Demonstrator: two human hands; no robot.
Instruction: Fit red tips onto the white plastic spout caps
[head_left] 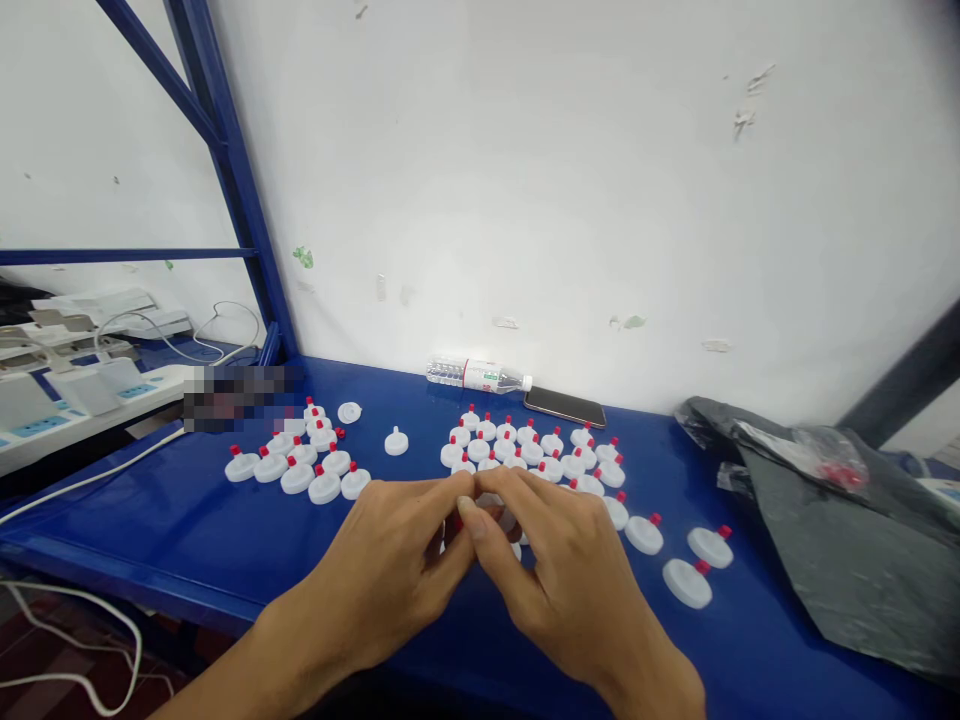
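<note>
My left hand (394, 560) and my right hand (570, 565) meet in front of me, fingertips touching, above the near part of the blue table. Between them they grip a white nozzle cap (493, 500), mostly hidden by my fingers. A bit of red shows beside my left fingers. Beyond my hands stands a crowd of white caps with red tips (532, 452), and a second group (298, 478) is on the left. One white cap without a red tip (396, 442) stands between the groups; another pale piece (349, 412) lies behind it.
A clear water bottle (480, 375) lies along the wall beside a dark phone (564, 406). Grey plastic bags (847, 530) cover the right side of the blue table (202, 545). Power strips (97, 400) and white cables are at left, near a blue metal post (236, 170).
</note>
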